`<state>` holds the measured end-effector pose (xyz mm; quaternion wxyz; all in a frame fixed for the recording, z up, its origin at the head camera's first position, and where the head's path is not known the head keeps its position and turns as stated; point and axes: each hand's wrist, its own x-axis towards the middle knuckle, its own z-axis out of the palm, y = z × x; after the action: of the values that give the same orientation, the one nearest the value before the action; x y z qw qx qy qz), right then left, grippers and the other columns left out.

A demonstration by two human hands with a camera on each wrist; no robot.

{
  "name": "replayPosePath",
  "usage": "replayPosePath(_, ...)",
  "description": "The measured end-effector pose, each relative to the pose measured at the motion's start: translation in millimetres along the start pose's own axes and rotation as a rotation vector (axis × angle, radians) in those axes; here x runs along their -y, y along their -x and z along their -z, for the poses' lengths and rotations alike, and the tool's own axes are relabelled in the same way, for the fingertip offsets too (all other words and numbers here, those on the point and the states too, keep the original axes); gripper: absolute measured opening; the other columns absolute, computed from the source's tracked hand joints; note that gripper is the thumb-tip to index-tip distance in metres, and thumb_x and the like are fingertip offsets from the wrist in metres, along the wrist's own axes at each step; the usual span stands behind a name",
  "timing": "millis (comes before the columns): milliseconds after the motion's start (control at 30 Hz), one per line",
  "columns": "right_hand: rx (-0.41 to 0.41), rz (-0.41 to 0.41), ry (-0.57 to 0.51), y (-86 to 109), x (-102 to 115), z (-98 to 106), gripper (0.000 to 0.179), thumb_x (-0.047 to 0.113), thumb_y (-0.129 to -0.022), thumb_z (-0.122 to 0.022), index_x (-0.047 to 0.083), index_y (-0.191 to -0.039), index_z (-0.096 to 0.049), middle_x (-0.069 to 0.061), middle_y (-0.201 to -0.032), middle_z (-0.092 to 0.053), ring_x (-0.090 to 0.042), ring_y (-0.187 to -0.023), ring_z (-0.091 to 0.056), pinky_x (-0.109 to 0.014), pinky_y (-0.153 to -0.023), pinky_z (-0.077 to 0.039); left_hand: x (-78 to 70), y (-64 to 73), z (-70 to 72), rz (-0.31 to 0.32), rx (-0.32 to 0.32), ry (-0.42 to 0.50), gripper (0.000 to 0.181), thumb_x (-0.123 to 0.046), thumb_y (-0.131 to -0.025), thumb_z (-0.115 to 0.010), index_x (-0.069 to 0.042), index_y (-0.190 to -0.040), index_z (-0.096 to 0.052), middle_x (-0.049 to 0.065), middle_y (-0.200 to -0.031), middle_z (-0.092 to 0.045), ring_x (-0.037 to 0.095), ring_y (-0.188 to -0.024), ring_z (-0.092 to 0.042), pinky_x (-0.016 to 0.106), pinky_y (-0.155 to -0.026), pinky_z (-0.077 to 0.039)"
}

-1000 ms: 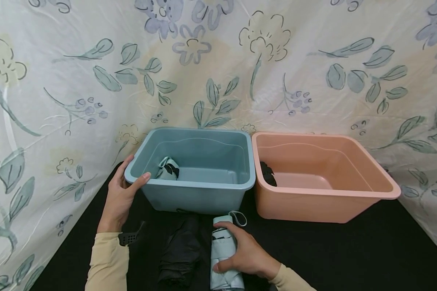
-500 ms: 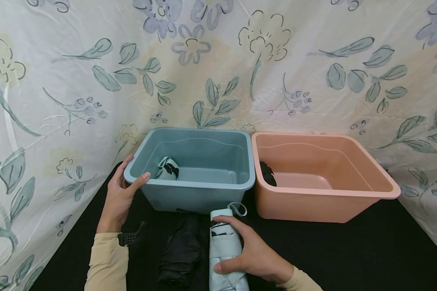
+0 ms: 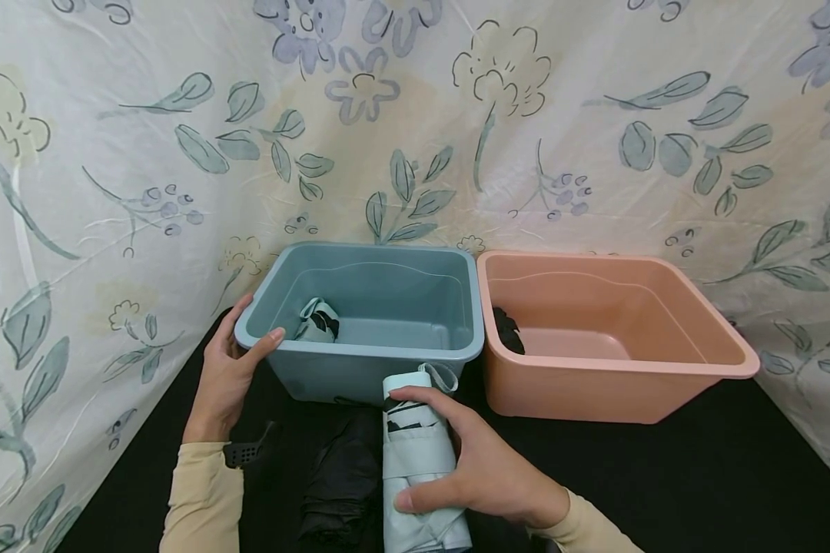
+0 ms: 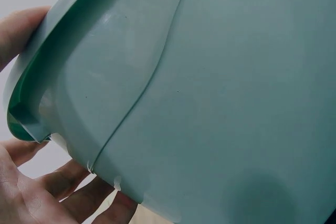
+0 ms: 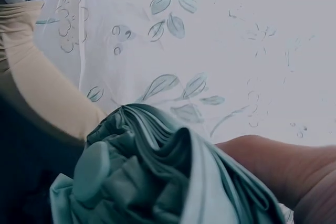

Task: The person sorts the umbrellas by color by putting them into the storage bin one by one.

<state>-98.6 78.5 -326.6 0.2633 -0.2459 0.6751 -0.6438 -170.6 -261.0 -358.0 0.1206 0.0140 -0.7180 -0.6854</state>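
Observation:
My right hand grips a folded pale blue umbrella with black print and a wrist loop at its upper end. It is held in front of the blue bin, overlapping the bin's front wall in the head view. Pleated fabric of this umbrella fills the lower part of the right wrist view. My left hand holds the bin's front left corner, thumb on the rim. The left wrist view shows its fingers against the bin's outer wall. A folded black umbrella lies left of the pale one.
Inside the blue bin lies a similar pale folded umbrella, partly hidden by the front wall. A pink bin stands close at its right, with a black folded thing at its left end. A flowered cloth hangs behind the bins.
My right hand has raised the pale blue umbrella and brought it slightly left, nearer to the blue bin. The left hand and both bins stay in place.

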Motion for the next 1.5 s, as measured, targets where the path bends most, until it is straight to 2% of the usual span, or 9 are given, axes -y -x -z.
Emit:
replayPosePath(400, 0.014, 0.032, 0.040, -18.7, 32.9, -0.8, 0.086, 0.013, -0.081, -0.086, 0.033, -0.151, -0.042, -0.013, -0.126, -0.053, -0.032, -0.104, -0.062, -0.047, -0.083, -0.056, -0.4, 0.0, 0.2, -0.009, 0.010, 0.010, 0.079, -0.020, -0.097, -0.071, -0.024, -0.162, -0.026, 0.012, -0.161, -0.030, 0.026, -0.136, -0.038, 0.013, -0.093, -0.041)
replayPosePath(900, 0.034, 0.109, 0.061, -53.4, 69.7, 4.7, 0.086, 0.007, -0.081, -0.084, 0.028, -0.152, -0.041, -0.013, -0.128, -0.052, -0.034, -0.106, -0.061, -0.048, -0.084, -0.055, 0.8, -0.1, 0.1, -0.004, 0.004, -0.010, 0.079, -0.021, -0.096, -0.072, -0.026, -0.161, -0.027, 0.011, -0.162, -0.030, 0.027, -0.138, -0.037, 0.012, -0.093, -0.041)
replayPosePath(1200, -0.001, 0.081, 0.092, -83.2, 86.3, 16.4, 0.085, 0.002, -0.082, -0.081, 0.027, -0.153, -0.042, -0.015, -0.130, -0.049, -0.033, -0.105, -0.059, -0.046, -0.083, -0.056, 0.9, -0.7, 0.4, -0.003, 0.003, -0.014, 0.079, -0.021, -0.097, -0.072, -0.026, -0.161, -0.027, 0.012, -0.161, -0.031, 0.026, -0.136, -0.039, 0.012, -0.093, -0.041)
replayPosePath(1500, -0.037, 0.024, 0.084, -117.3, 83.4, 27.5, 0.082, 0.001, -0.083, -0.081, 0.026, -0.152, -0.042, -0.016, -0.131, -0.047, -0.033, -0.106, -0.060, -0.044, -0.083, -0.056, 0.9, -1.2, 0.7, -0.003, 0.009, -0.010, 0.079, -0.022, -0.097, -0.072, -0.026, -0.162, -0.026, 0.013, -0.161, -0.031, 0.025, -0.135, -0.039, 0.012, -0.092, -0.041)
